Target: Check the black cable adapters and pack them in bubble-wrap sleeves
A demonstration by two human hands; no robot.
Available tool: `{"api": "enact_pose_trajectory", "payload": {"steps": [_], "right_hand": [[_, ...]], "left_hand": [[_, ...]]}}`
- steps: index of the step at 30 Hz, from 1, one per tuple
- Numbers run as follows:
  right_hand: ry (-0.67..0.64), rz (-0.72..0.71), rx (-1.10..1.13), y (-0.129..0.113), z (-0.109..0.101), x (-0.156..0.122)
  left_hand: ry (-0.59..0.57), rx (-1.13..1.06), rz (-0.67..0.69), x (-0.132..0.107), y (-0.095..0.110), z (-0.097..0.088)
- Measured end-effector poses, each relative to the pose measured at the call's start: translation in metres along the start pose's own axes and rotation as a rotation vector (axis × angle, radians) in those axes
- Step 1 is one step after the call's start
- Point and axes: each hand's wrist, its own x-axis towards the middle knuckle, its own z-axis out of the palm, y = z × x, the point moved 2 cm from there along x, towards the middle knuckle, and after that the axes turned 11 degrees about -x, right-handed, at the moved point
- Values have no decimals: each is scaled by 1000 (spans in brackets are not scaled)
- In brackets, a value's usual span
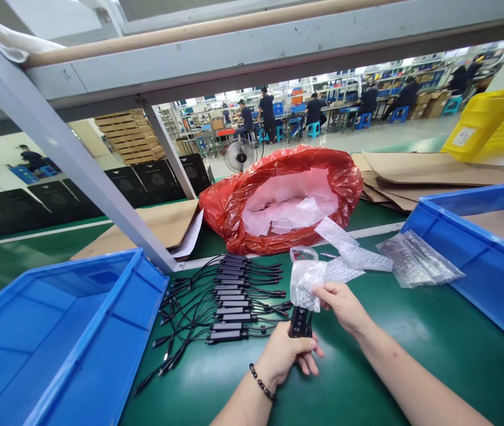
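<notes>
My left hand (288, 354), with a bead bracelet on its wrist, is closed round a small black device (300, 321) that stands upright above the green mat. My right hand (342, 304) pinches the edge of a clear bubble-wrap bag (307, 283), which sits over the top end of the device. To the left lies a row of several black devices with cables (230, 299), lined up on the mat. More bubble-wrap bags (353, 251) lie just beyond my hands.
A blue bin (51, 349) stands at the near left and another blue bin (478, 266) at the right, with a stack of bubble bags (418, 260) beside it. A red plastic bag (278, 195) holding white sheets sits behind. Flat cardboard (429, 171), a yellow crate (491, 121) and a grey frame post (78, 165) surround the mat. People work far behind.
</notes>
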Motion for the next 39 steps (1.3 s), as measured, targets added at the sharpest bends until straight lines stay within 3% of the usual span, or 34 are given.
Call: {"api": "enact_pose_trajectory", "payload": {"steps": [5,12,15,18,20,24,29,31,35,39], "right_hand": [[-336,-135,-243,-4,1,-4],[-562,-219,-303,-11,2,-9],[-476,-212,-297,-10,4,-10],[-236,-259,-286,-6,12,-15],[-139,-363,-363,-3,23,-22],[-135,-639,-594,-1,44,-35],[-17,-715,-630,-6,38,-32],[-30,-695,-601,-8,33,-31],[-209,-600,-497,-8,32,-34],[-287,-438,-352,-6,37,-34]], "left_hand": [[54,-48,68,0,4,-2],[67,-71,141,2,3,-1],[100,-95,190,2,5,-1],[174,-168,291,2,9,-4],[200,-241,333,2,12,-6],[227,-384,337,2,9,-7],[64,-401,316,1,8,-5],[76,-416,353,1,14,-9],[204,-548,488,1,28,-22],[199,-606,473,2,27,-19]]}}
